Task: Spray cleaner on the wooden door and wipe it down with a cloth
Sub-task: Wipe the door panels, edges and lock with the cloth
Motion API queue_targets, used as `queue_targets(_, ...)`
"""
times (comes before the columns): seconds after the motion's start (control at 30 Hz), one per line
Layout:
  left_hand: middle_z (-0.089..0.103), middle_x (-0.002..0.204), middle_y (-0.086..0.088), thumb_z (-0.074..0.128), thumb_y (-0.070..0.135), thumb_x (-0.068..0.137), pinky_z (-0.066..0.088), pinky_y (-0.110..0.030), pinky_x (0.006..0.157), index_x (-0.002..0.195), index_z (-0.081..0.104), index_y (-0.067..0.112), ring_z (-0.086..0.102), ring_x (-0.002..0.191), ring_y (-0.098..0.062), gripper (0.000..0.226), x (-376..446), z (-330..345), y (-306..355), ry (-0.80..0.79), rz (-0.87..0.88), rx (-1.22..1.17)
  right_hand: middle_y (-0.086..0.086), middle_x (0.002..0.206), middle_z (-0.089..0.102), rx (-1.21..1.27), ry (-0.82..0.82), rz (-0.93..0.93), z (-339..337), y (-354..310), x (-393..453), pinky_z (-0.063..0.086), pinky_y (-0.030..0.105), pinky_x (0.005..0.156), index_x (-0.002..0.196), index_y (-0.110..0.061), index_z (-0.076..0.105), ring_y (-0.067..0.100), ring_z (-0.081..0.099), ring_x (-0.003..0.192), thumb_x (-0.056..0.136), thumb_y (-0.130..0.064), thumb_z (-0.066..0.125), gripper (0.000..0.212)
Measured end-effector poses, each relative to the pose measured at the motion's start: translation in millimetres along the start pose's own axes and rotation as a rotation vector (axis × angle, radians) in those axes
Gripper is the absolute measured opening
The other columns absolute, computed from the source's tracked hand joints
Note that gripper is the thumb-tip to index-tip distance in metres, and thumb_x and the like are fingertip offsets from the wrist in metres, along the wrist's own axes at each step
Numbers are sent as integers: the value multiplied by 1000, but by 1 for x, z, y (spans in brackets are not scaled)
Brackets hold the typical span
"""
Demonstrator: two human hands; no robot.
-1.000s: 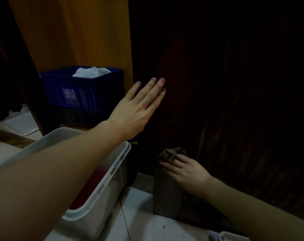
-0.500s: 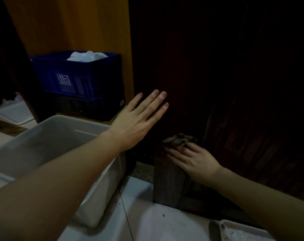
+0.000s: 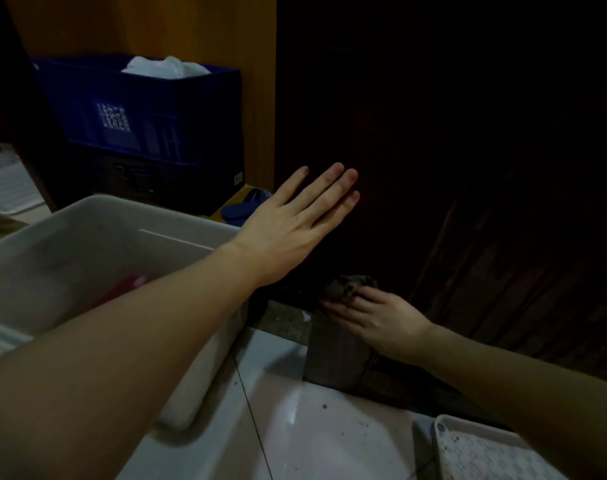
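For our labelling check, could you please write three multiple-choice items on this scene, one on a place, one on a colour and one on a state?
1. Where is the cloth?
A. In the white tub
B. Under the right hand at the door's lower edge
C. In the crate

2. What colour is the crate behind the white tub?
A. Blue
B. Green
C. Yellow

3. How is the left hand?
A. Clenched in a fist
B. Gripping a spray bottle
C. Fingers straight, laid toward the dark door

Key: 1 B, the right hand presses the cloth low on the door; 2 A, its walls show blue; 3 C, the fingers are extended and hold nothing.
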State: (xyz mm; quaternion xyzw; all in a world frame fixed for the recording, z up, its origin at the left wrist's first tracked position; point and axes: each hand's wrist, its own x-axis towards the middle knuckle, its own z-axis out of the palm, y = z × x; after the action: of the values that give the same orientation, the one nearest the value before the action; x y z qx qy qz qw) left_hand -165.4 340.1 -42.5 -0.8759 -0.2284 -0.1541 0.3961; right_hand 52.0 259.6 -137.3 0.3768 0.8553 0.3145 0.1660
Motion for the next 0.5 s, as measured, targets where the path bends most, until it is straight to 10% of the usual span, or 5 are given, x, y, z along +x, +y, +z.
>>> queue_targets(0.17,-13,158,-15,44,17,86,3,-53,118,152,-5,11,-13,145,-33,83,-26,24,26,-78,73,-10,-3,122,68,-27,-84,-111,49,-31,-28,31,36,108,115,-17,70,15,62,117,72,-25,68,44)
queue_targets(0.5,-12,158,-18,46,14,84,11,-55,117,153,-1,8,-1,146,-35,84,-54,52,63,-166,35,-45,-6,122,68,-13,-14,-139,69,-40,-1,25,29,115,121,-18,68,11,58,120,76,-28,67,46)
